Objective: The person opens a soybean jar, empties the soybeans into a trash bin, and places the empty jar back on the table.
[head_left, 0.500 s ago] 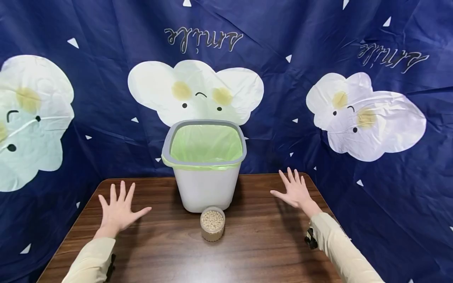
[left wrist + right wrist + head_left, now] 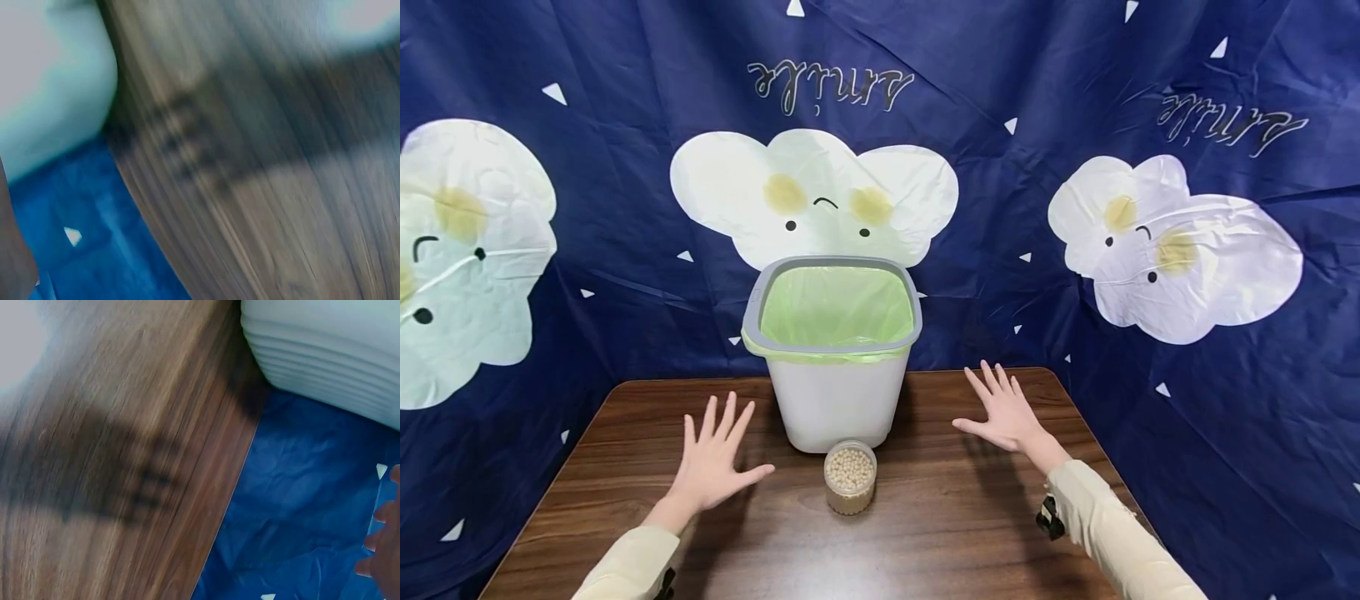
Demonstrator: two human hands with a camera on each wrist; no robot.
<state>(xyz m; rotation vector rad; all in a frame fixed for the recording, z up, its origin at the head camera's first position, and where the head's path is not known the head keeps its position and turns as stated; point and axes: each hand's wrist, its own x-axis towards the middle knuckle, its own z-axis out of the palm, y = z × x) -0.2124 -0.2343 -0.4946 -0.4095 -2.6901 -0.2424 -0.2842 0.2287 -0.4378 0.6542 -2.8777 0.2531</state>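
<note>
A clear round tub [image 2: 850,492] filled with small beige balls stands on the table, just in front of a white bin [image 2: 838,400] with a grey rim and a green liner bag. To the left of the tub, my left hand [image 2: 711,467] hovers with fingers spread and holds nothing. My right hand [image 2: 1003,417] is over the right part of the table, its fingers also spread and nothing in it. Neither hand touches the tub or the bin. In the right wrist view, fingertips [image 2: 369,540] show at the right edge beside the ribbed side of the bin.
The brown wooden table [image 2: 940,533] has its far edge close behind the bin. Dark blue cloth [image 2: 985,208] printed with white clouds hangs behind and along both sides. Shadows of the hands fall on the wood.
My left hand has moved to the right, towards the tub. My right hand has shifted a little to the left. Tub and bin stay where they were.
</note>
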